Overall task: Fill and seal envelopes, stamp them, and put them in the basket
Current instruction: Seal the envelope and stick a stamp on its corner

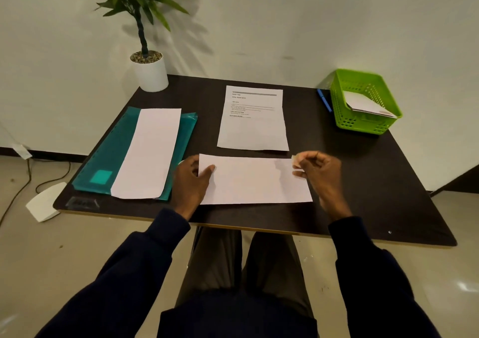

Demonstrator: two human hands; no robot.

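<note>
A white envelope [255, 181] lies flat across the near middle of the dark table [363, 171]. My left hand [190, 182] holds its left end, thumb on top. My right hand [320, 169] hovers at the envelope's upper right corner and pinches a small pale stamp [295, 161] between thumb and fingers. A green plastic basket [344, 120] stands at the far right with a white envelope [368, 104] leaning inside it. Another white envelope [149, 151] rests on a teal folder [108, 153] to the left.
A printed sheet [252, 120] lies beyond the envelope at the table's centre. A blue pen [324, 100] sits left of the basket. A potted plant [150, 70] stands at the far left corner. Cables and a white device [42, 205] lie on the floor at left.
</note>
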